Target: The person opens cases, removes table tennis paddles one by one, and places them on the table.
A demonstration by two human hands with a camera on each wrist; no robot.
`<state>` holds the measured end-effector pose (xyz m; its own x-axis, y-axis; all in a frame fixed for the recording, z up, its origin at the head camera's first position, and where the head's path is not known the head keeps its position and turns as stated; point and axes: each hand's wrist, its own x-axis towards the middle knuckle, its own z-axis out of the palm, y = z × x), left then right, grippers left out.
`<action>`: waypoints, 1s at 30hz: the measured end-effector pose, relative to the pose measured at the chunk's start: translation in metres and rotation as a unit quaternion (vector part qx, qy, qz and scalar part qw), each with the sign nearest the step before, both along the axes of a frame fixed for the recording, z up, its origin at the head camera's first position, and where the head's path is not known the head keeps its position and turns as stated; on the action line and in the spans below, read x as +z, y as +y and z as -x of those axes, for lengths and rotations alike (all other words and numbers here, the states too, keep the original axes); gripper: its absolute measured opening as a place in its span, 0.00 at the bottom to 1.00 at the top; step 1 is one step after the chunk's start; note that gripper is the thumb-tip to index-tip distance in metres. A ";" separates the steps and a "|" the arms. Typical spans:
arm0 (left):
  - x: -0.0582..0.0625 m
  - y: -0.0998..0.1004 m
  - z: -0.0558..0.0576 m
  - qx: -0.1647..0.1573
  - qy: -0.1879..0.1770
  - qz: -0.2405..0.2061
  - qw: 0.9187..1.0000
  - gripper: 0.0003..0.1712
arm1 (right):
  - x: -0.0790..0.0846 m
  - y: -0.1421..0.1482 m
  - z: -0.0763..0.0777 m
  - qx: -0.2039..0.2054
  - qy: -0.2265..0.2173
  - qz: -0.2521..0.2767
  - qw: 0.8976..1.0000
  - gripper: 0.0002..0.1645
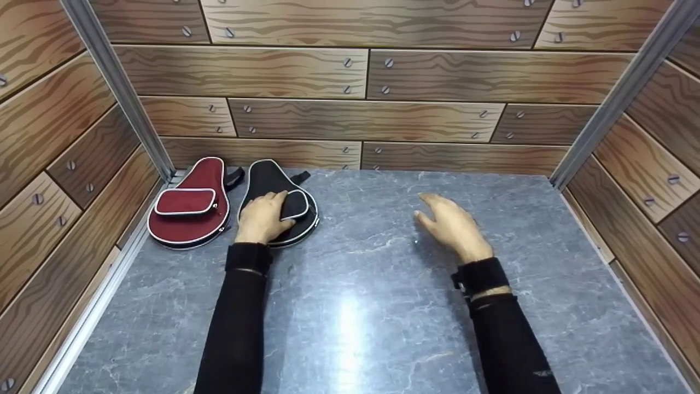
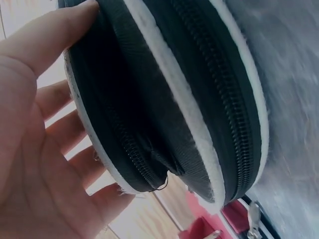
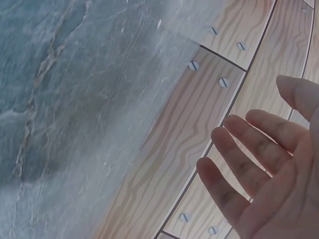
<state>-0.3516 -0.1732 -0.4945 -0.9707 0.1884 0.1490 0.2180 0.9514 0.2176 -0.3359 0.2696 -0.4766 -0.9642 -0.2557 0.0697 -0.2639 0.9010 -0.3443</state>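
A black table tennis paddle case [image 1: 267,178] with white piping and a front pocket lies on the grey table. My left hand [image 1: 261,218] grips it at the raised pocket [image 1: 296,204], thumb on the near edge and fingers over the far edge. In the left wrist view the thumb [image 2: 55,35] touches the pocket's rim, and the fingers reach behind it. My right hand [image 1: 451,223] hovers over the table to the right, fingers loosely extended, holding nothing. The right wrist view shows its fingers [image 3: 249,154] apart from one another.
A red paddle case [image 1: 186,230] with white piping lies left of the black one, by the corner. Wood-patterned walls [image 1: 306,117] with metal corner posts [image 1: 607,104] enclose the marbled grey table [image 1: 361,262] at the back and sides.
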 end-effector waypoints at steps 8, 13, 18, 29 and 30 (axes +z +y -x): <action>0.003 0.019 -0.004 -0.021 0.017 0.000 1.000 0.46 | -0.007 -0.014 0.000 0.030 0.010 0.001 0.999 0.35; 0.006 0.033 -0.007 -0.039 0.017 0.004 0.999 0.45 | -0.011 -0.021 -0.001 0.045 0.014 0.001 0.999 0.34; 0.007 0.048 -0.010 -0.055 0.012 0.005 0.998 0.45 | -0.015 -0.026 -0.003 0.054 0.019 0.000 0.998 0.34; 0.010 0.078 -0.020 -0.103 0.018 0.000 0.994 0.42 | -0.022 -0.039 -0.008 0.071 0.002 -0.001 0.997 0.34; 0.011 0.080 -0.021 -0.108 0.020 -0.002 0.994 0.41 | -0.023 -0.040 -0.008 0.075 0.003 -0.002 0.997 0.33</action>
<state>-0.3310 -0.0928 -0.4839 -0.9011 0.3906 0.1882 0.4252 0.8810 0.2074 -0.3280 0.2294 -0.5000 -0.9150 -0.3966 0.0739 -0.3971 0.8530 -0.3386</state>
